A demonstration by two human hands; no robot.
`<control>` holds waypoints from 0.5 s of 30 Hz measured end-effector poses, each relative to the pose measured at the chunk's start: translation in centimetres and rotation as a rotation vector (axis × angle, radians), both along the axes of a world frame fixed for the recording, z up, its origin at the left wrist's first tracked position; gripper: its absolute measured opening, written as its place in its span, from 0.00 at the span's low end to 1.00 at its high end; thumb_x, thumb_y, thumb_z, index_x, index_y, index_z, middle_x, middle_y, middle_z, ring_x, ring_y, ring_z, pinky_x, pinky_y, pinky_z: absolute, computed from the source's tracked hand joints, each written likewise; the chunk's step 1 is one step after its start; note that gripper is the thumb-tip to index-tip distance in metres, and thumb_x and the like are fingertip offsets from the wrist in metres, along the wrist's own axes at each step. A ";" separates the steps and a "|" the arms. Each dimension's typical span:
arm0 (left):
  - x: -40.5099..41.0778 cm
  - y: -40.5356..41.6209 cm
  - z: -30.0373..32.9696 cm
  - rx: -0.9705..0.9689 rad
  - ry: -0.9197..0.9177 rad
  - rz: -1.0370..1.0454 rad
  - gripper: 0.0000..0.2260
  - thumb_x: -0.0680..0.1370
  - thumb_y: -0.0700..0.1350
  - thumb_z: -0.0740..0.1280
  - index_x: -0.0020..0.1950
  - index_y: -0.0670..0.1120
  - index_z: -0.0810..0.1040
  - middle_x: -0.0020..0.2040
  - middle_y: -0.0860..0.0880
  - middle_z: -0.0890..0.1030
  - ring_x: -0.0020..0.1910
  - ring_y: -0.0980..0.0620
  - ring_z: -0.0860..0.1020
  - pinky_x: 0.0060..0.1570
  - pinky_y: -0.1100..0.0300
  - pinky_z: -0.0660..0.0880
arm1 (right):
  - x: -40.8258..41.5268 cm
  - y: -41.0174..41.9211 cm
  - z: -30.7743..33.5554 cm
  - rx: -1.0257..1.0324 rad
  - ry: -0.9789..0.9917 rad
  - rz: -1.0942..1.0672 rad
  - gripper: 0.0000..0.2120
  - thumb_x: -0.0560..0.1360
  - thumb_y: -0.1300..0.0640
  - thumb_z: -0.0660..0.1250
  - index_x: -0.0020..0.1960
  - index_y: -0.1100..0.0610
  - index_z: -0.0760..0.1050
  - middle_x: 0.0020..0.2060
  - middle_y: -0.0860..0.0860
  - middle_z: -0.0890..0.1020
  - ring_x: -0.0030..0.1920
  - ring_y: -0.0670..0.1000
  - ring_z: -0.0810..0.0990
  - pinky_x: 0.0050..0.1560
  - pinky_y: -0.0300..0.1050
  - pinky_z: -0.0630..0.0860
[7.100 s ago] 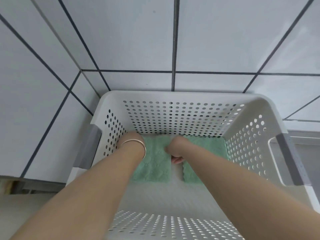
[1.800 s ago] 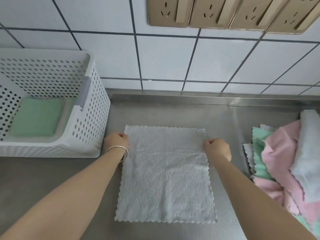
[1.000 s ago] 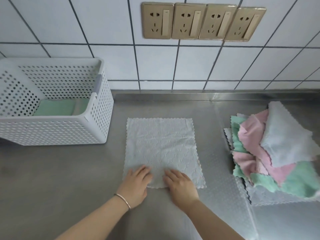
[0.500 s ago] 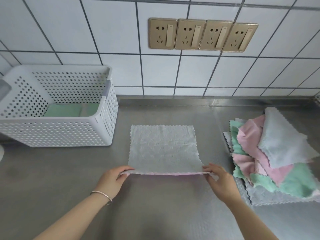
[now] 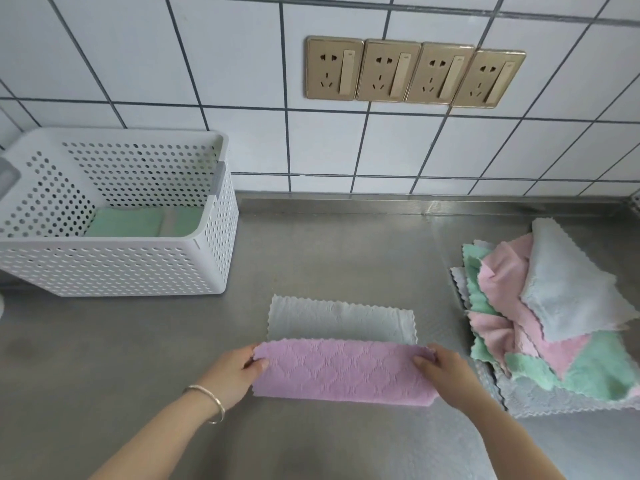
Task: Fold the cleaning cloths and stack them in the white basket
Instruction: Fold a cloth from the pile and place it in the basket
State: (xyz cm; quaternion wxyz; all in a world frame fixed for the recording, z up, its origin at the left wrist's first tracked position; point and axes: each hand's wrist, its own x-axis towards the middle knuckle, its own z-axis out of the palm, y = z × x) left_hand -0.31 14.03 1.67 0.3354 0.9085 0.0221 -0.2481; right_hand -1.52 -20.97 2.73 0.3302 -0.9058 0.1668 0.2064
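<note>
Bare steel counter (image 5: 346,251) lies open between the white basket (image 5: 114,268) on the left and the heap of unfolded cloths (image 5: 554,320) on the right, running back to the tiled wall (image 5: 242,143). In that gap the half-folded cloth (image 5: 343,355) lies flat, with the left hand (image 5: 232,372) and right hand (image 5: 446,372) at its ends. The basket's top is open; its perforated near wall stands upright, and folded green cloths (image 5: 128,221) cover part of its floor. Counter in front of the basket is free. The heap rises as a soft mound beside the right hand. Four wall sockets (image 5: 414,72) sit well above the counter.
</note>
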 end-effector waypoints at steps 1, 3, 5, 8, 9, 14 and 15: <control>0.7 -0.5 -0.1 -0.021 0.004 0.044 0.08 0.79 0.47 0.60 0.53 0.46 0.76 0.45 0.51 0.79 0.42 0.55 0.75 0.40 0.66 0.68 | 0.8 0.0 0.0 -0.012 0.002 -0.015 0.09 0.76 0.56 0.64 0.37 0.54 0.71 0.32 0.49 0.75 0.35 0.50 0.72 0.32 0.38 0.64; 2.3 -1.1 -0.8 -0.051 0.018 0.114 0.10 0.79 0.47 0.60 0.55 0.45 0.77 0.51 0.48 0.81 0.47 0.51 0.77 0.47 0.59 0.71 | 2.2 0.0 -0.2 -0.032 0.011 -0.021 0.07 0.76 0.56 0.64 0.40 0.56 0.72 0.34 0.51 0.76 0.39 0.53 0.74 0.34 0.43 0.65; 3.8 -1.4 -1.5 -0.040 0.009 0.152 0.11 0.79 0.47 0.61 0.56 0.44 0.77 0.53 0.46 0.81 0.51 0.48 0.78 0.49 0.58 0.71 | 3.5 0.3 -0.3 -0.063 0.027 -0.017 0.06 0.77 0.55 0.63 0.42 0.55 0.71 0.37 0.53 0.76 0.41 0.53 0.73 0.37 0.43 0.64; 6.0 -1.6 -2.3 0.018 -0.020 0.195 0.12 0.79 0.47 0.61 0.58 0.43 0.76 0.56 0.44 0.81 0.53 0.45 0.78 0.49 0.59 0.70 | 5.1 0.9 -0.5 -0.083 0.038 -0.025 0.08 0.77 0.54 0.62 0.40 0.51 0.69 0.39 0.52 0.76 0.42 0.53 0.72 0.40 0.41 0.64; 6.6 -1.8 -2.6 0.043 -0.019 0.206 0.13 0.79 0.47 0.60 0.60 0.42 0.76 0.57 0.44 0.80 0.55 0.45 0.77 0.51 0.58 0.70 | 5.5 0.9 -0.7 -0.087 0.046 -0.040 0.08 0.77 0.54 0.62 0.40 0.52 0.70 0.39 0.52 0.76 0.42 0.53 0.72 0.41 0.41 0.64; 8.2 -2.8 -4.1 0.146 -0.012 0.219 0.16 0.80 0.47 0.59 0.64 0.42 0.73 0.61 0.43 0.78 0.58 0.43 0.76 0.55 0.57 0.70 | 6.4 1.0 -2.1 -0.105 0.027 -0.097 0.07 0.78 0.54 0.61 0.43 0.55 0.73 0.37 0.52 0.76 0.42 0.54 0.73 0.39 0.43 0.64; 8.6 -2.9 -4.2 0.155 -0.020 0.231 0.16 0.80 0.48 0.59 0.64 0.42 0.73 0.61 0.43 0.78 0.58 0.43 0.76 0.55 0.57 0.70 | 6.6 1.1 -2.2 -0.111 0.015 -0.107 0.08 0.78 0.54 0.61 0.41 0.54 0.72 0.36 0.52 0.76 0.41 0.54 0.73 0.38 0.43 0.64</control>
